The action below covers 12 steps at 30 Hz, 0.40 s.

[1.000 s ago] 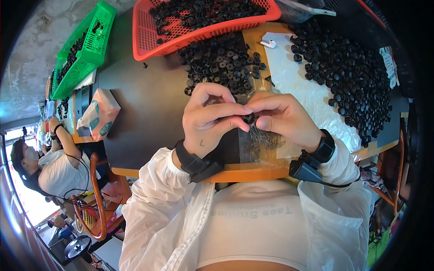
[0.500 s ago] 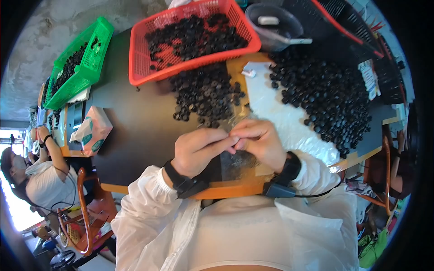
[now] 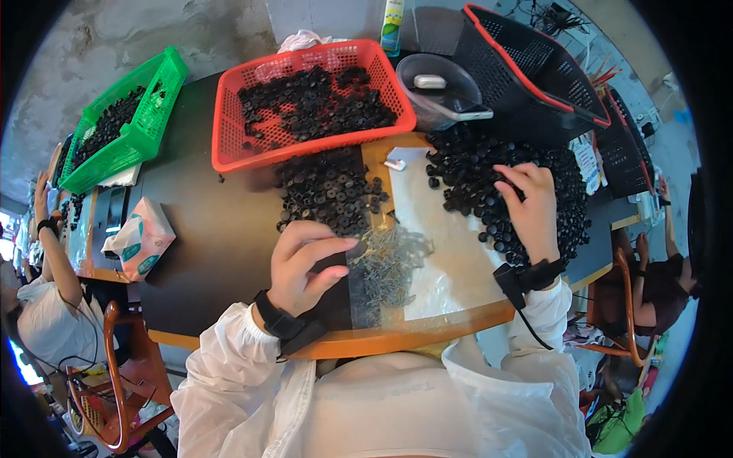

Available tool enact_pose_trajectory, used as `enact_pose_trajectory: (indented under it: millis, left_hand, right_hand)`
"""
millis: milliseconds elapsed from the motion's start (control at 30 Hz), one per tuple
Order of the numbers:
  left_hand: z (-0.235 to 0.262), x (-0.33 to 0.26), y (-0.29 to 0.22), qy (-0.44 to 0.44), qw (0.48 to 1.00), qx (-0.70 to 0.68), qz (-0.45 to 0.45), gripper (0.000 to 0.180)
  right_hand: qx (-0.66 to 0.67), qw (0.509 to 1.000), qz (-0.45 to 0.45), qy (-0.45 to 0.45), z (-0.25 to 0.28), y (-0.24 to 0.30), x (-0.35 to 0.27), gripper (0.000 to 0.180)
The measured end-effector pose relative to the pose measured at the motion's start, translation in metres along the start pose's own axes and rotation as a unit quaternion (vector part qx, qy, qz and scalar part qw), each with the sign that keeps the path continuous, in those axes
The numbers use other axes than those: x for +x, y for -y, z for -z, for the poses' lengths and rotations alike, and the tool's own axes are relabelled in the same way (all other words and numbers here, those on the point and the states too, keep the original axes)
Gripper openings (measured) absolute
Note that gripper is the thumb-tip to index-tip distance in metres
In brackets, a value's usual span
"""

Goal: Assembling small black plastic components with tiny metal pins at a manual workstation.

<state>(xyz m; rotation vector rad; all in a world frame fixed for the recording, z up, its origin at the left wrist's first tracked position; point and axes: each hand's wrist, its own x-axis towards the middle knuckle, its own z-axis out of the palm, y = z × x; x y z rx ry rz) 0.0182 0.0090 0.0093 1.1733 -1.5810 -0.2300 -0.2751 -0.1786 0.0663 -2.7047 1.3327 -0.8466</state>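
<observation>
My left hand (image 3: 305,263) is raised over the table's front part, thumb and fingers apart with a gap between them; nothing shows in it. It is nearest to a heap of small black ring-shaped parts (image 3: 336,195) with holes in their middles. Beside its fingertips lies a scatter of thin, shiny metal pieces (image 3: 389,267), too small to name surely. My right hand (image 3: 531,210) reaches over a large pile of black round caps (image 3: 473,179) on the right. Its thumb and forefinger are spread at the caps, and no held piece can be made out.
Behind the heaps stands a red basket (image 3: 313,145) of black parts. A clear tub (image 3: 435,84) and a black basket (image 3: 527,84) are at back right. A tissue box (image 3: 145,240) and a green basket (image 3: 122,137) stand left. People sit at both sides.
My hands were together in the middle, fingertips meeting. Now they are apart: the right has moved right to the cap pile, the left slightly left, its fingers opened.
</observation>
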Motion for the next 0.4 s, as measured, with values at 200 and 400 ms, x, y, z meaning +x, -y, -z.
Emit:
enact_pose_trajectory:
  millis: [200, 400]
  left_hand:
    - [-0.001, 0.002, -0.001, 0.021, 1.0, -0.018, 0.009, 0.024]
    - [0.0, -0.001, 0.0, 0.017, 0.999, -0.005, 0.032, 0.019]
  right_hand:
    - [-0.044, 0.998, -0.043, 0.009, 0.001, -0.069, -0.002, 0.026]
    - [-0.013, 0.998, -0.058, 0.004, 0.002, -0.057, 0.018, 0.031]
